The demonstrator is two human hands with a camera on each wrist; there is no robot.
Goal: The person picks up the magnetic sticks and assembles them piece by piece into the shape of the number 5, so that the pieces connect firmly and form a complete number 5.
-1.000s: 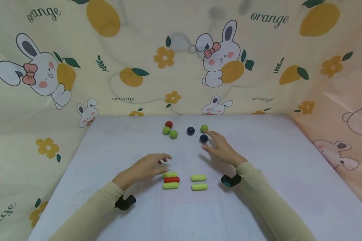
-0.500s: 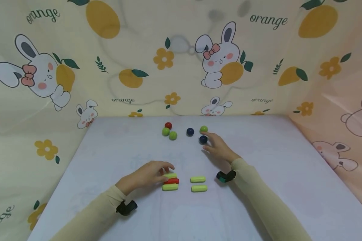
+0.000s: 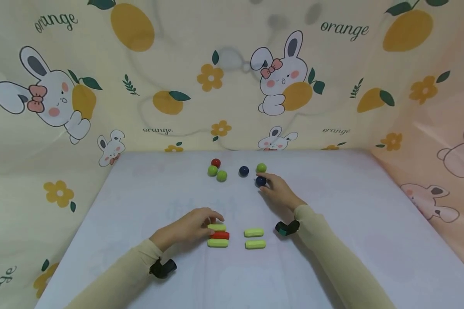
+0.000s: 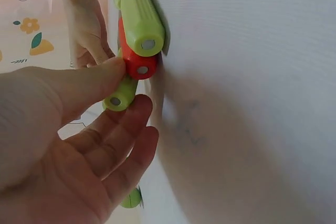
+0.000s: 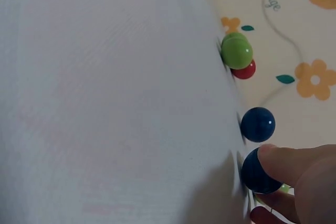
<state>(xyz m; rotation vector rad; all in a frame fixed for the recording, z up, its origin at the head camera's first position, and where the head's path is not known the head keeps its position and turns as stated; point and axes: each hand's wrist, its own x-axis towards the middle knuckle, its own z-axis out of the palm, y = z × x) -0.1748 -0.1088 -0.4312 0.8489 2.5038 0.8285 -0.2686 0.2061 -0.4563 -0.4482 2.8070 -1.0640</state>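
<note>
My left hand (image 3: 189, 225) pinches the far light-green magnetic rod (image 3: 217, 227) in a stack of three on the white table. Its thumb (image 4: 107, 80) overlaps the end of the red rod (image 4: 142, 69) in the left wrist view, with the fingers on the far side of the green one. A second light-green rod (image 3: 218, 243) lies nearest me. Farther back, my right hand (image 3: 280, 193) pinches a dark blue ball (image 3: 261, 181), its thumb (image 5: 283, 161) across the ball in the right wrist view. Just behind is a green ball (image 3: 261, 168).
Two more light-green rods (image 3: 254, 232) lie to the right of the stack. Another dark blue ball (image 3: 244, 171) sits left of the right hand. Beyond it are a red ball (image 3: 215, 163) and two green balls (image 3: 222, 176). A printed cloth (image 3: 232, 94) stands behind the table.
My left hand has come down and slightly toward me onto the far green rod. The right hand's fingers have drawn in around the dark blue ball.
</note>
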